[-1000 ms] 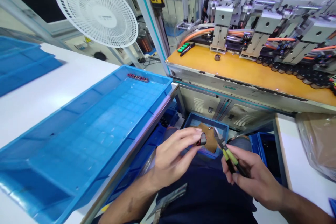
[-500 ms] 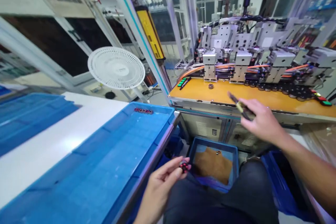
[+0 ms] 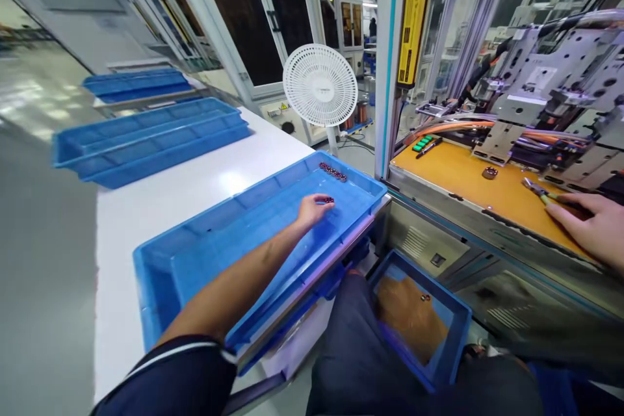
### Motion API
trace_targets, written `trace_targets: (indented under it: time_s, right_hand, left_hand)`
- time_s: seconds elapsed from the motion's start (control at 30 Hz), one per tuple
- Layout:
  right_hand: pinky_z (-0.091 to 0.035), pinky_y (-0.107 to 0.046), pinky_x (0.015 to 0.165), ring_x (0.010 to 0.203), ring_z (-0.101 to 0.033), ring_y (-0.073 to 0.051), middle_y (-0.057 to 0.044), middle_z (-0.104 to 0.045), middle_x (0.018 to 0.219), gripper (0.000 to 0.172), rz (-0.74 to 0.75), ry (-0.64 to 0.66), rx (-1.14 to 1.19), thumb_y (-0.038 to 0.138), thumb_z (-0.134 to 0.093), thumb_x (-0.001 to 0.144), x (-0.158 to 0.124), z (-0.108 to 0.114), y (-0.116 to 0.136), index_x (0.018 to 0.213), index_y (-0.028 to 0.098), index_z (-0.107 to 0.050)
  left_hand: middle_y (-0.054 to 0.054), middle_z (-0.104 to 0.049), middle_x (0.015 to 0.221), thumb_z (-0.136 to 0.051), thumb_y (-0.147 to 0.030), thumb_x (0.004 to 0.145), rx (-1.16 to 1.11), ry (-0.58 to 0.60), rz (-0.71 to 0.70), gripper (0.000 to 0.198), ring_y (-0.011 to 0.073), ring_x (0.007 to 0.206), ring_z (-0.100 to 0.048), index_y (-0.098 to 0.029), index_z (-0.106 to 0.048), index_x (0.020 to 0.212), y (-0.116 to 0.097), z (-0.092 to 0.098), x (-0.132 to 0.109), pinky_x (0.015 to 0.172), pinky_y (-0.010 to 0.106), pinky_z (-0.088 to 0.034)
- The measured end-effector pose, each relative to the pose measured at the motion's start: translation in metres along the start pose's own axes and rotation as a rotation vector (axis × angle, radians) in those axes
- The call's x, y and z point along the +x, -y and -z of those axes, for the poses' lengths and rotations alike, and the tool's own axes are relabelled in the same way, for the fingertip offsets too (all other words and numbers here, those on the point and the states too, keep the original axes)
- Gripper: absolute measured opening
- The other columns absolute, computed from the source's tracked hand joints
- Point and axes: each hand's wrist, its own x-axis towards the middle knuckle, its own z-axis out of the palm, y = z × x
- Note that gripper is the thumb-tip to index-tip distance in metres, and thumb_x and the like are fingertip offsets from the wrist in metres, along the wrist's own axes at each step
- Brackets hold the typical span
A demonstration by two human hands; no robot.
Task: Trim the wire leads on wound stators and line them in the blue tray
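My left hand (image 3: 314, 209) is over the long blue tray (image 3: 205, 227), its fingers closed on a small round dark part (image 3: 329, 200) with reddish spots. Just beyond it, a short row of similar parts (image 3: 333, 171) lies at the tray's far end. My right hand (image 3: 592, 224) grips a pair of pliers (image 3: 541, 192) by the handles, with the jaws over the orange-yellow bench top (image 3: 448, 175). Near the plier tips, a single round part (image 3: 490, 173) stands on the bench.
Metal machine fixtures (image 3: 517, 110) with hoses line the bench. A blue bin (image 3: 458, 344) with brown sheet and a few small parts sits low by my legs. More blue trays (image 3: 160, 143) are on the white table (image 3: 119, 260); a white fan (image 3: 320, 85) stands behind.
My left hand has moved from above my lap, out over the blue tray, carrying the round part. The view has swung left. My right hand still holds the pliers, now lower to the bench.
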Motion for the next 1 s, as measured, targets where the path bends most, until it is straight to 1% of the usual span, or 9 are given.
trace_targets:
  time_s: [0.1,0.2,0.3,0.47,0.63,0.77,0.83,0.9,1.0]
  right_hand:
    - [-0.048,-0.042,0.091,0.111,-0.063,-0.033,-0.012,-0.069,0.124,0.058,-0.027,-0.063,0.037,0.063,-0.055,0.074,0.004,-0.010,-0.012,0.108,0.020,-0.073]
    - [-0.050,-0.045,0.092,0.108,-0.065,-0.033,-0.008,-0.071,0.119,0.062,0.001,-0.142,0.060,0.069,-0.049,0.067,0.007,-0.020,-0.022,0.102,0.024,-0.073]
    - [-0.050,-0.044,0.093,0.108,-0.066,-0.031,-0.006,-0.071,0.118,0.059,0.036,-0.153,0.060,0.069,-0.048,0.069,0.006,-0.023,-0.025,0.102,0.025,-0.071]
    - [-0.049,-0.042,0.095,0.108,-0.066,-0.029,-0.007,-0.071,0.118,0.053,0.061,-0.187,0.067,0.065,-0.050,0.074,0.002,-0.021,-0.020,0.102,0.024,-0.071]
    - [-0.049,-0.045,0.093,0.104,-0.067,-0.032,-0.010,-0.073,0.111,0.047,0.110,-0.235,0.167,0.059,-0.058,0.075,0.002,-0.022,-0.017,0.100,0.022,-0.074]
    - [-0.051,-0.040,0.091,0.097,-0.070,-0.028,-0.010,-0.075,0.105,0.044,0.170,-0.316,0.245,0.059,-0.060,0.078,-0.002,-0.019,-0.009,0.095,0.021,-0.075]
    - [-0.051,-0.036,0.092,0.097,-0.069,-0.026,-0.012,-0.074,0.105,0.044,0.186,-0.433,0.282,0.058,-0.058,0.082,-0.007,-0.016,-0.005,0.096,0.019,-0.074]
    - [-0.049,-0.037,0.097,0.104,-0.066,-0.026,-0.017,-0.071,0.111,0.048,0.163,-0.612,0.295,0.056,-0.054,0.086,-0.014,-0.011,-0.002,0.104,0.014,-0.071]
    - [-0.043,-0.047,0.104,0.114,-0.059,-0.030,-0.022,-0.065,0.117,0.051,0.147,-0.818,0.301,0.053,-0.054,0.086,-0.021,-0.007,-0.001,0.112,0.010,-0.064]
  left_hand:
    - [0.007,-0.069,0.106,-0.067,-0.030,0.092,0.137,-0.002,-0.054,0.020,0.0211,0.100,-0.066,-0.012,-0.067,0.101,0.007,-0.032,0.052,0.090,0.043,-0.055]
    - [0.008,-0.068,0.110,-0.066,-0.032,0.092,0.233,-0.013,-0.098,0.023,0.0221,0.103,-0.065,-0.012,-0.066,0.104,0.013,-0.057,0.086,0.092,0.045,-0.054]
    - [0.008,-0.068,0.108,-0.064,-0.033,0.093,0.278,-0.047,-0.133,0.026,0.0218,0.100,-0.065,-0.013,-0.065,0.110,0.019,-0.073,0.104,0.092,0.045,-0.054]
    - [0.008,-0.067,0.110,-0.061,-0.035,0.095,0.280,-0.167,-0.171,0.035,0.0220,0.099,-0.066,-0.014,-0.059,0.123,0.027,-0.084,0.113,0.093,0.046,-0.053]
    - [0.007,-0.067,0.106,-0.061,-0.034,0.095,0.263,-0.220,-0.191,0.033,0.0204,0.093,-0.066,-0.014,-0.060,0.120,0.025,-0.084,0.111,0.089,0.044,-0.055]
    - [0.005,-0.066,0.095,-0.062,-0.032,0.094,0.229,-0.216,-0.234,0.026,0.0170,0.081,-0.065,-0.013,-0.062,0.111,0.007,-0.074,0.096,0.080,0.038,-0.056]
    - [0.003,-0.065,0.091,-0.064,-0.029,0.092,0.199,-0.207,-0.299,0.027,0.0159,0.077,-0.063,-0.013,-0.060,0.113,-0.013,-0.068,0.079,0.078,0.037,-0.055]
    - [0.003,-0.065,0.093,-0.066,-0.025,0.089,0.160,-0.183,-0.409,0.039,0.0157,0.079,-0.062,-0.012,-0.055,0.124,-0.042,-0.068,0.056,0.080,0.035,-0.054]
    - [0.006,-0.065,0.107,-0.068,-0.027,0.085,0.121,-0.108,-0.616,0.058,0.0181,0.093,-0.061,-0.013,-0.046,0.137,-0.097,-0.086,0.011,0.090,0.035,-0.050]
